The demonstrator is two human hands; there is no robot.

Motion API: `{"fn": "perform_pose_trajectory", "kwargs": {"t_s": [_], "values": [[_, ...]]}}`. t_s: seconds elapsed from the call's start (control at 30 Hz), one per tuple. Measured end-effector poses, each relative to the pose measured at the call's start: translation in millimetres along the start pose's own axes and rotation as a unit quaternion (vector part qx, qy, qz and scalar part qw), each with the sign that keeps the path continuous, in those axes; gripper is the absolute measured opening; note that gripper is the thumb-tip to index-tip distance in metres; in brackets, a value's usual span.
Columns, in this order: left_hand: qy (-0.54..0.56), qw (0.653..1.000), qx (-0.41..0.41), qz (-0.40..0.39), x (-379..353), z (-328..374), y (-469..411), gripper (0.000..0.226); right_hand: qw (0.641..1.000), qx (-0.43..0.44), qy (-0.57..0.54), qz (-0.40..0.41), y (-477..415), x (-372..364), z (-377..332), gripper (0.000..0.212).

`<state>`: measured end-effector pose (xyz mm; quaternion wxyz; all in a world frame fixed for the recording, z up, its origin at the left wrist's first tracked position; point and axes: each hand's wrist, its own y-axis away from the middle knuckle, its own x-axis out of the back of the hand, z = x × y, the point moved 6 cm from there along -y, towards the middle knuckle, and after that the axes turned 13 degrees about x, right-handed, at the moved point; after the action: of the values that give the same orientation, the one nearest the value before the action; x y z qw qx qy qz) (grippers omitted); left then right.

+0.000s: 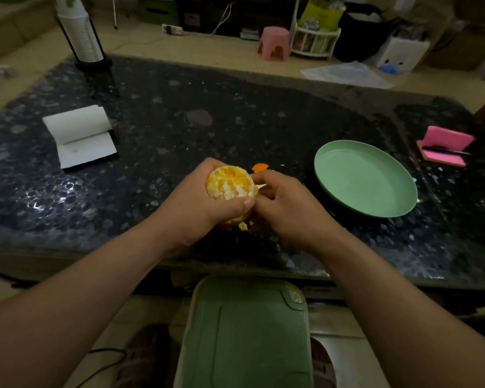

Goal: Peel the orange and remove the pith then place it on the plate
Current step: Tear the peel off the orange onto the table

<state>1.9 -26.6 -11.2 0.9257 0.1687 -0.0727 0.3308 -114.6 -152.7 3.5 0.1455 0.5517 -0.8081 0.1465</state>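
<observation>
**Orange mostly bare, plate waiting**

Left hand (pixel 196 203) has its fingers curled round the orange (pixel 231 186), thumb clamped across the front. It's held just over the table's (pixel 235 107) near edge, I'd guess so scraps land there. Right hand (pixel 286 203) is bunched up, fingertips pinching at the orange's right side. Peel or pith, can't tell. Green plate (pixel 366 177) sits empty toward the right edge, handy for the drop-off.

Both bare forearms reach forward and converge. The left hand (pixel 196 200) curls its fingers (pixel 235 204) around what it holds; the right hand (pixel 286 205) pinches beside it, knuckles up.
</observation>
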Motion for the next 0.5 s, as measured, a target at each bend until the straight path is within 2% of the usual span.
{"fn": "perform_pose_trajectory", "kwargs": {"t_s": [0.07, 0.17, 0.23, 0.3, 0.37, 0.43, 0.5], "values": [[-0.001, 1.0, 0.003, -0.002, -2, 1, 0, 0.067, 1.0, 0.009, 0.015, 0.018, -1, 2, 2, 0.021], [0.063, 0.998, 0.013, -0.011, -1, 6, -1, 0.066, 0.998, 0.016, -0.016, 0.066, 0, 9, 5, 0.025], [0.073, 0.997, 0.013, -0.013, 0, 13, -1, 0.064, 0.997, 0.013, -0.046, 0.056, 1, 8, 4, 0.03], [0.1, 0.994, 0.033, -0.009, 2, 11, -4, 0.067, 0.996, -0.012, -0.075, 0.044, 3, 2, 5, 0.032], [0.13, 0.989, 0.073, -0.006, 2, 3, -6, 0.074, 0.99, -0.058, -0.113, 0.066, 2, -4, 13, 0.029], [0.138, 0.985, 0.105, -0.007, 1, -6, -8, 0.081, 0.988, -0.075, -0.096, 0.099, -2, -2, 21, 0.025], [0.146, 0.983, 0.112, -0.017, 1, -9, -9, 0.078, 0.991, -0.06, -0.05, 0.111, -7, 3, 22, 0.024]]}}
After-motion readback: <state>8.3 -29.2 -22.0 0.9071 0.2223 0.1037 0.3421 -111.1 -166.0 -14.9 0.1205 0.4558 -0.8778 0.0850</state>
